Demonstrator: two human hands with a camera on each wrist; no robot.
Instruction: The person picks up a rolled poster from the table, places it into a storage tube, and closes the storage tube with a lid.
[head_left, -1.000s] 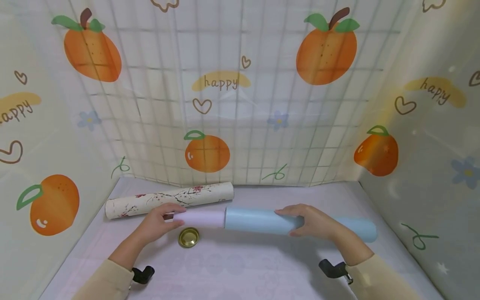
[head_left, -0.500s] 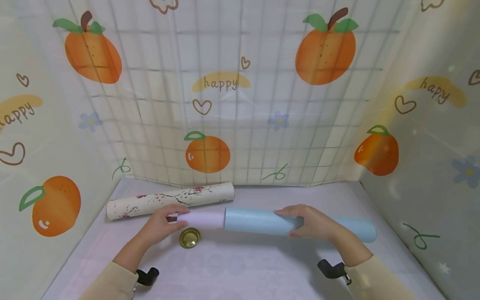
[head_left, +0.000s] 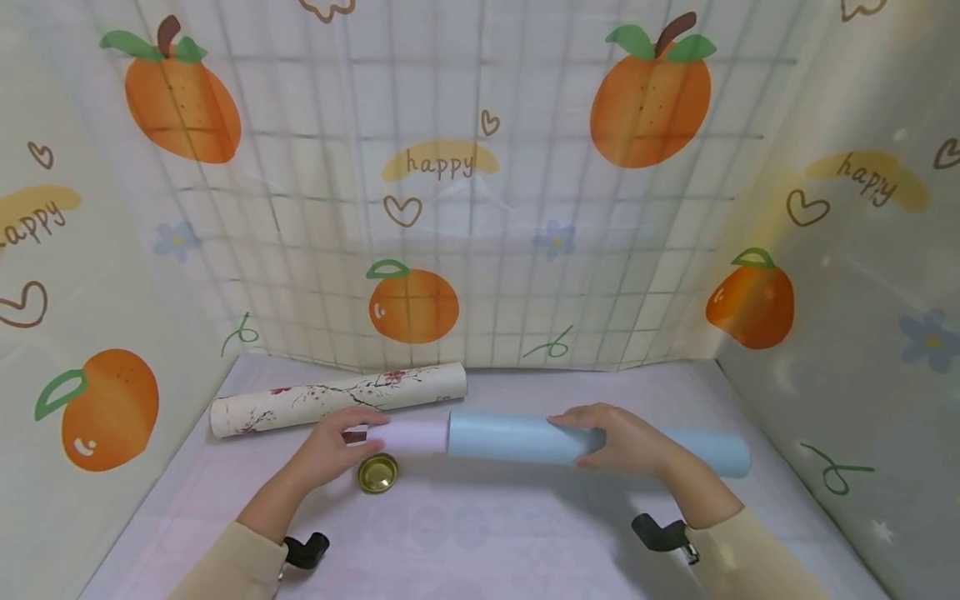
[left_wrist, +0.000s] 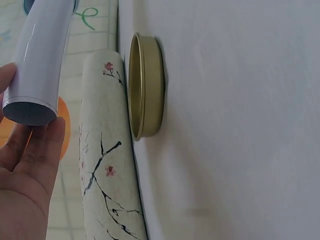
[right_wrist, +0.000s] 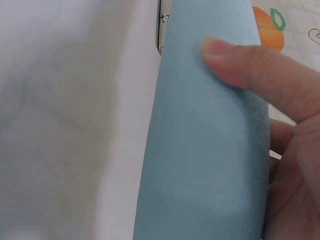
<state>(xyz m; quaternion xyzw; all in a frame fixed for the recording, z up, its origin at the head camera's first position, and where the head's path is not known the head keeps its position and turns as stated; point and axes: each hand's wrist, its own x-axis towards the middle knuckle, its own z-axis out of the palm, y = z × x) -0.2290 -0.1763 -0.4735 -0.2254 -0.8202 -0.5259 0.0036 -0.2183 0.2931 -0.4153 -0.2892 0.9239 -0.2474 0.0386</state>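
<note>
A light blue cardboard tube (head_left: 502,437) lies crosswise above the table, and my right hand (head_left: 637,442) grips it past its middle. In the right wrist view the thumb presses on the near face of the tube, with fingers behind it. Out of the tube's left end sticks a pale lilac-white paper roll (head_left: 420,436). My left hand (head_left: 330,450) holds this roll by its outer end between thumb and fingers. The left wrist view shows the roll (left_wrist: 42,60) hollow, its open end facing the palm. The rest of the roll is hidden inside the tube.
A round gold metal lid (head_left: 377,473) lies on the table just below the left hand. Behind that hand lies a white tube with a plum-blossom print (head_left: 420,386). Fruit-patterned curtains (head_left: 480,250) enclose the back and both sides.
My left hand has moved slightly right with the paper roll, and a shorter length of it shows outside the blue tube. My right hand and the tube stay nearly in place.
</note>
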